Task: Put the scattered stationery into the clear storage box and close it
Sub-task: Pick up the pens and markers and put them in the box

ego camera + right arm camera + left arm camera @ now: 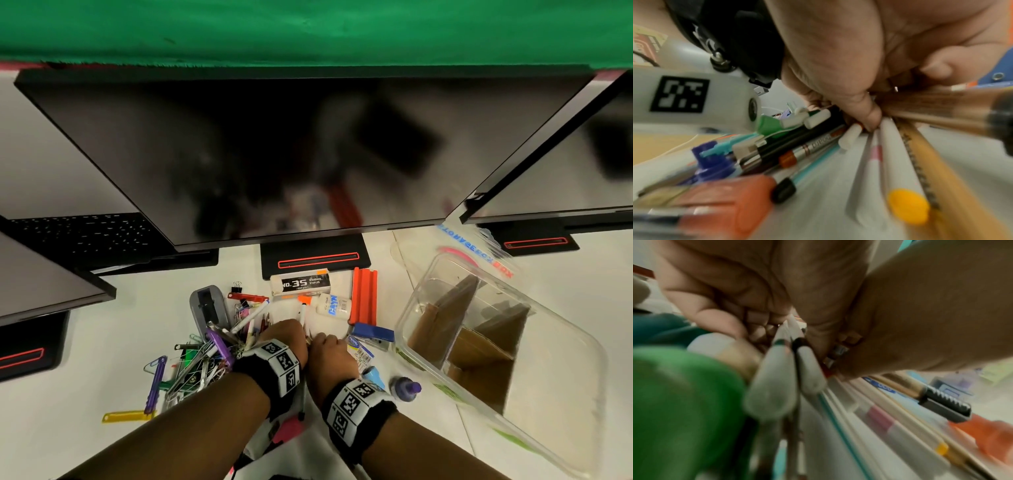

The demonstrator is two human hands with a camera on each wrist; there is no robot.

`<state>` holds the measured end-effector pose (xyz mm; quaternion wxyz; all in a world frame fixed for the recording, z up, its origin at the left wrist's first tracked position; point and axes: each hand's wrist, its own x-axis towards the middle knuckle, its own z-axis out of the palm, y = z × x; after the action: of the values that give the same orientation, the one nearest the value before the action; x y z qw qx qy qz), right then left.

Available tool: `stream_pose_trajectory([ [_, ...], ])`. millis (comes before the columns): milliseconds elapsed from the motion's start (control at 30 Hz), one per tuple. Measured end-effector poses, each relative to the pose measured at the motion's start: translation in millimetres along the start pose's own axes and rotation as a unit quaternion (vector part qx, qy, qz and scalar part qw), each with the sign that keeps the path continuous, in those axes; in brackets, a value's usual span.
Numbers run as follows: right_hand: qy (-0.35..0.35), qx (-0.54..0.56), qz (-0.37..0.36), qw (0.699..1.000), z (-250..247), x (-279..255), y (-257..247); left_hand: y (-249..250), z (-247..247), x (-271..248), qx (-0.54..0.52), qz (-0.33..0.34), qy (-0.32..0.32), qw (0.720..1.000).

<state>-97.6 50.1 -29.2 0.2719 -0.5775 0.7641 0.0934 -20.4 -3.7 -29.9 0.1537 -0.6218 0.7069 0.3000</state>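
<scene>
Both hands meet in the middle of the stationery pile on the white desk. My left hand (286,334) curls its fingers round a bundle of pens (777,386), white caps toward the wrist. Right beside it, my right hand (329,344) grips the same bundle of pens and pencils (898,154), thumb pressing on top. The bundle lies low on the desk. The clear storage box (400,329) stands open at the right, with brown cardboard dividers inside. Its clear lid (479,246) lies behind it.
Around the hands lie a staple box (300,283), glue bottle (334,306), orange bars (364,296), blue stapler (373,334), grey dispenser (209,308), a heap of clips (195,370) and a purple-capped bottle (406,387). Monitors and a stand (315,260) block the back.
</scene>
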Motion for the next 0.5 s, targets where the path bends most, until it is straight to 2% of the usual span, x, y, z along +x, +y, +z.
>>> stream_pose_trajectory([
  [200,0.053,-0.029,0.017,0.998,14.2,-5.7,-0.4,0.2,-2.8,-6.5,-0.010,0.014,-0.007,1.000],
  [300,0.018,0.013,0.009,1.000,18.1,-6.6,1.6,-1.5,-1.4,-7.4,-0.027,0.015,-0.018,0.999],
  [367,0.022,0.031,-0.008,0.999,18.9,-10.6,2.7,-1.9,-1.4,-9.3,-0.046,0.014,-0.029,0.998],
  [433,0.006,0.046,0.016,0.999,8.6,-15.1,2.7,-1.0,-2.6,-11.6,-0.068,0.015,-0.028,0.997],
  [500,0.045,0.026,0.002,0.999,5.5,-12.7,9.2,0.4,-5.6,-14.4,-0.100,0.019,-0.013,0.995],
])
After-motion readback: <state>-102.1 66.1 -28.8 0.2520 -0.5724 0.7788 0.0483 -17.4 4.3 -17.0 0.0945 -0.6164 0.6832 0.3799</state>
